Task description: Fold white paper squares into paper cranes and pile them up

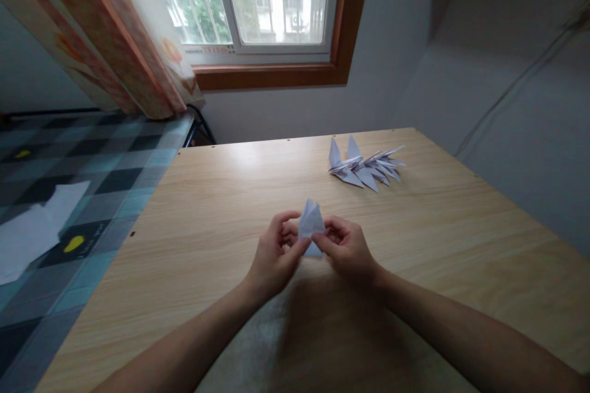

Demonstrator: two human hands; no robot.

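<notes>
Just below the middle of the frame, both hands met over the wooden table (221, 196). The left hand (273, 255) and the right hand (346, 249) each pinched a small folded paper (310, 221) between thumb and fingertips, its point up. It looked feather-light and thin, stiff only along its creases, easily crushed or torn; the folded edges seemed the safest hold. A pile of folded pieces (366, 166) lay well apart, toward the upper right.
</notes>
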